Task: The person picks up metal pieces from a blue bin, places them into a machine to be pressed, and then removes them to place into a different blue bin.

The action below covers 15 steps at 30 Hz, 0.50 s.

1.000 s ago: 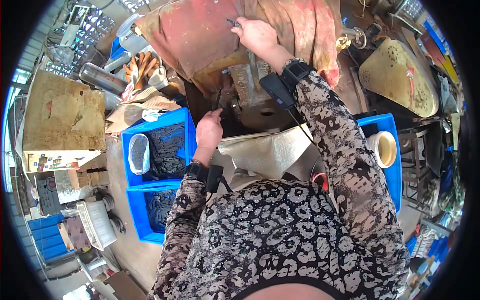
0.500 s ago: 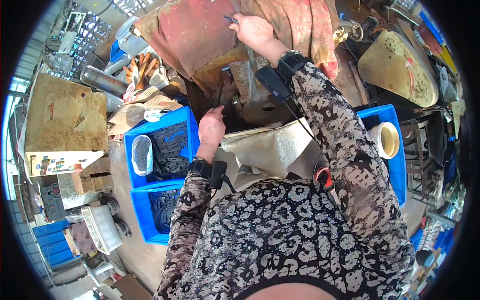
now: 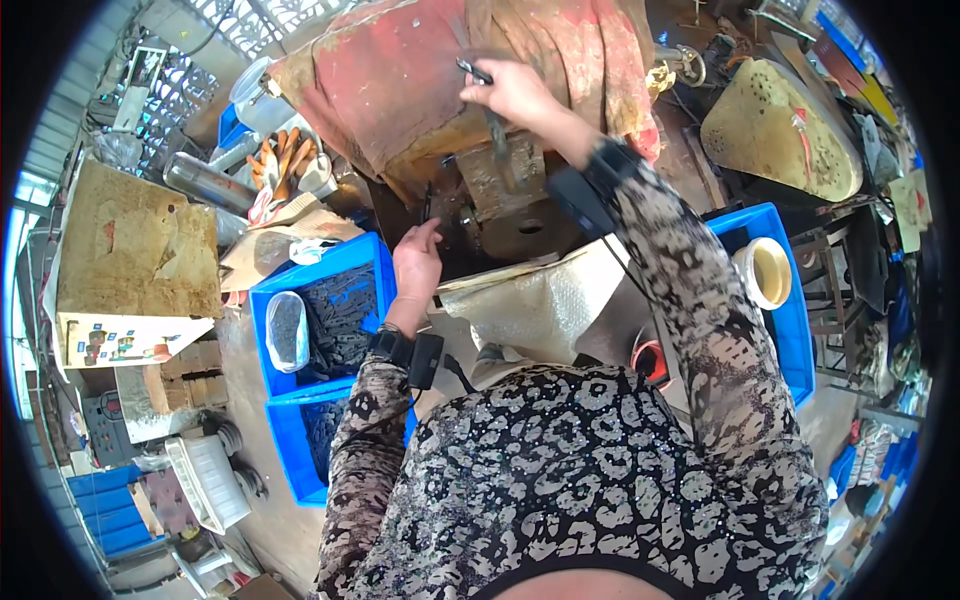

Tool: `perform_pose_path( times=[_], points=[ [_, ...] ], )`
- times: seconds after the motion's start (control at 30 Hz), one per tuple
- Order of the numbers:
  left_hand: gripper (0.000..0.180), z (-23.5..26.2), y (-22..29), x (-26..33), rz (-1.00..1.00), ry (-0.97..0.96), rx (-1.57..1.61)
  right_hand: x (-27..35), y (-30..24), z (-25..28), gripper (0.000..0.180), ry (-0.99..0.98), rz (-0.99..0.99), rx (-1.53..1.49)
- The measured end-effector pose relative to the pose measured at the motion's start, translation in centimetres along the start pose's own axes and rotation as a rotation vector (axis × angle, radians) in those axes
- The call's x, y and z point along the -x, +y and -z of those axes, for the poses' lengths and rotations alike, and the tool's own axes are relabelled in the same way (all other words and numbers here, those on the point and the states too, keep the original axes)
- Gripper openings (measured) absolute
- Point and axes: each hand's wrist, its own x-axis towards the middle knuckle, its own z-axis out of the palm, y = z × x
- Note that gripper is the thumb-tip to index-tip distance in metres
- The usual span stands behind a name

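Right hand closed around a thin metal lever, left hand loose-fingered beside the rusty press block.

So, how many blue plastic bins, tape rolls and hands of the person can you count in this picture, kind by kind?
Blue plastic bins: 3, two at the left and one at the right
Tape rolls: 1, pale, in the right bin
Hands: 2, left hand, right hand
Total: 6
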Motion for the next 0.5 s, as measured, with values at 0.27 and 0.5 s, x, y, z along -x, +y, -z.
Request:
perform_pose_path(
  times=[0.27,0.5],
  points=[
    [0.027,-1.5,-0.8,-4.6,-0.212,-0.011,-0.278,17.0,0.0,0.6,0.019,0.067,0.314,-0.108],
    [0.020,-3.6,-1.6,-4.6,-0.347,-0.281,-0.330,27.7,1.2,0.1,0.020,-0.110,0.310,-0.024]
  ],
)
